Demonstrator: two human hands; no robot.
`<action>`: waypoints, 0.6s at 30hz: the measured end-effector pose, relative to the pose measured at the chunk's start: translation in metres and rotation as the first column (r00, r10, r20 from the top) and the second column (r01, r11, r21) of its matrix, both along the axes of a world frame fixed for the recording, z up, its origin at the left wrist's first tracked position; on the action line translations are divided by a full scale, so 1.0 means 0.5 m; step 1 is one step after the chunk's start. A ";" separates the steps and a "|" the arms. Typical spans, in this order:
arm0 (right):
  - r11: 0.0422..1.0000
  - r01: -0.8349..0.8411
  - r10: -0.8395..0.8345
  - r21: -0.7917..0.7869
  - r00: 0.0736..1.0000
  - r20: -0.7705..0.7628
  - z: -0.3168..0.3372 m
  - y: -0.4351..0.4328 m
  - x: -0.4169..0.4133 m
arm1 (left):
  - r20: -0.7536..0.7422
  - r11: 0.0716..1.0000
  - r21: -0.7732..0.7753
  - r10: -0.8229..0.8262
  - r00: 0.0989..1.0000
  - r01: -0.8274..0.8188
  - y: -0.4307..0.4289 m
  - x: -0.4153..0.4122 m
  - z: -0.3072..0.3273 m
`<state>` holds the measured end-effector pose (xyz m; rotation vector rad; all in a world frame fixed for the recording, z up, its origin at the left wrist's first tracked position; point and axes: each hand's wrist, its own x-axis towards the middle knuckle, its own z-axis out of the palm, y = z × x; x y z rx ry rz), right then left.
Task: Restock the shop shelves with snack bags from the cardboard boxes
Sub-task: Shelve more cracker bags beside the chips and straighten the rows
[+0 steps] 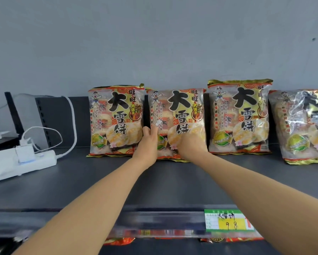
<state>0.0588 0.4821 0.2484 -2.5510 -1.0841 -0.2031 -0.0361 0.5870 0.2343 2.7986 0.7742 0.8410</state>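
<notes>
Here, the second bag (176,122) right of the power strip (26,161) is held upright on the shelf (99,181). Its left edge is gripped by the left hand (149,144); its lower front is covered by the right hand (190,146), whose finger posture cannot be told.

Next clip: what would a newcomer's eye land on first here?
Four matching snack bags stand in a row at the back of the dark shelf. Both hands are on the second bag from the left: the left hand grips its left edge, the right hand rests on its lower front. A white power strip sits at the shelf's left end, a price tag on its front rail.
</notes>
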 end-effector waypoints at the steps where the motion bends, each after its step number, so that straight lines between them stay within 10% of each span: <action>1: 0.996 -0.047 0.045 -0.076 0.998 -0.036 -0.008 0.010 -0.005 | -0.009 0.998 0.057 0.004 1.000 -0.004 0.010 0.001 -0.001; 9: 0.993 -0.097 0.084 -0.073 0.984 -0.157 -0.033 0.068 0.031 | -0.070 0.937 0.139 0.331 0.941 -0.320 0.108 -0.044 -0.020; 18: 0.986 -0.124 0.109 -0.115 0.986 -0.130 -0.034 0.082 0.048 | -0.176 0.969 0.045 0.249 0.953 -0.244 0.168 -0.057 -0.033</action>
